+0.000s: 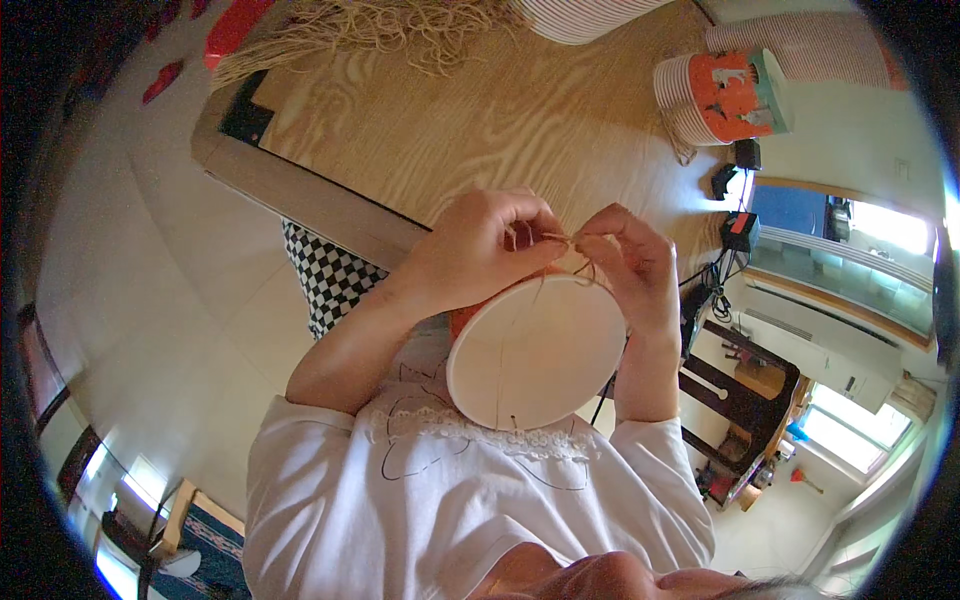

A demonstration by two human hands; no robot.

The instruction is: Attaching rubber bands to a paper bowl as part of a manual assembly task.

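A paper bucket (570,350), white inside with some orange on its outer wall, rests against my chest with its mouth facing up toward me. A thin tan string (571,241) is at its far rim, and one strand runs across the mouth to a small dark hole in the near rim. My left hand (495,240) pinches the string just beyond the rim. Close beside it, my right hand (637,265) pinches the same string, with a small loop hanging below its fingertips. The bucket's underside is hidden.
Loose tan strings (385,30) lie heaped at the far left of the wooden table (430,130). Stacked orange-and-green paper buckets (715,98) lie at the far right, near another stack (590,15). Black cables and adapters (740,232) sit along the right edge. A checkered cloth (325,275) hangs at left.
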